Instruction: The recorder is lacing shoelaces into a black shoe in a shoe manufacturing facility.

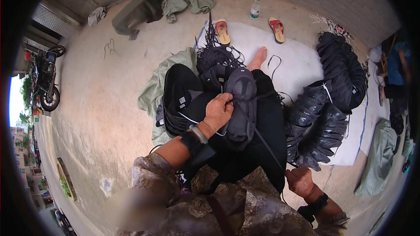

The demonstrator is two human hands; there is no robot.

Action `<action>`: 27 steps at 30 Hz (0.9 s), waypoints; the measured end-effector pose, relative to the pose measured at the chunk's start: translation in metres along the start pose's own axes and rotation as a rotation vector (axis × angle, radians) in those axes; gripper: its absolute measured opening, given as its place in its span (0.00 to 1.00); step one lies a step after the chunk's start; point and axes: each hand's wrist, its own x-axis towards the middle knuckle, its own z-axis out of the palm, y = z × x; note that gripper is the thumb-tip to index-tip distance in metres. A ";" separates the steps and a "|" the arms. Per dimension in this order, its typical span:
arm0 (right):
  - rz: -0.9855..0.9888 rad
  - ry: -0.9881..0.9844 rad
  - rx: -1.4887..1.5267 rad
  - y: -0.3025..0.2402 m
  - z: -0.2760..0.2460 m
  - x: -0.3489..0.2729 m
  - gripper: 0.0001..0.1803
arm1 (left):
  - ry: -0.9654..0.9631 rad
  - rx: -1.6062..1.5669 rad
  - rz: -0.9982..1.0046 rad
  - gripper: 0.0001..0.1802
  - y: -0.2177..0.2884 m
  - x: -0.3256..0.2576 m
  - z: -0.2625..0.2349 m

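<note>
A dark grey shoe upper (241,105) lies across my lap, toe pointing away from me. My left hand (217,112) pinches its lacing edge with thumb and fingers. From the eyelets a flat black shoelace (261,139) stretches down to the right, and my right hand (300,182), out beside my right thigh, is closed in a fist on its far end. Left of the shoe upper, a stack of black uppers (179,98) rests over my leg, with a white cord showing. A bunch of loose black laces (218,57) lies beyond my lap.
Strung black uppers (316,124) are heaped at the right on a white sheet (297,59). Red sandals (276,30) and a plastic bottle (255,7) stand ahead. A green sack (377,159) lies far right, another sack (151,89) left. A motorcycle (49,78) stands far left.
</note>
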 end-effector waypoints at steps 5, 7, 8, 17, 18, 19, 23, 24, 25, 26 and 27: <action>0.005 -0.082 0.098 0.021 0.001 0.024 0.05 | -0.027 0.027 0.006 0.12 -0.002 -0.001 -0.004; 0.086 0.051 0.306 0.020 -0.003 0.058 0.08 | -0.047 0.027 -0.027 0.13 -0.003 0.004 -0.004; 0.171 0.151 0.440 0.018 -0.003 0.075 0.10 | -0.029 0.025 -0.055 0.17 -0.001 0.008 -0.003; 0.380 0.170 0.205 0.005 0.038 0.206 0.44 | -0.207 0.244 -0.206 0.60 0.026 0.034 0.016; 0.381 0.167 0.207 0.004 0.036 0.210 0.44 | -0.209 0.245 -0.209 0.60 0.022 0.035 0.016; 0.418 0.091 0.239 0.003 0.032 0.212 0.45 | -0.244 0.209 -0.230 0.62 0.017 0.035 0.016; 0.451 0.058 0.419 0.017 0.046 0.208 0.46 | -0.337 0.058 -0.157 0.67 0.000 0.037 0.013; 0.452 0.054 0.418 0.017 0.045 0.208 0.46 | -0.338 0.056 -0.160 0.67 -0.001 0.038 0.013; 0.449 0.038 0.404 0.018 0.044 0.208 0.44 | -0.357 0.081 -0.131 0.67 -0.001 0.038 0.012; 0.445 0.021 0.391 0.017 0.044 0.209 0.42 | -0.375 0.107 -0.102 0.68 -0.002 0.039 0.011; 0.446 0.019 0.391 0.016 0.045 0.209 0.42 | -0.376 0.105 -0.104 0.68 -0.003 0.039 0.011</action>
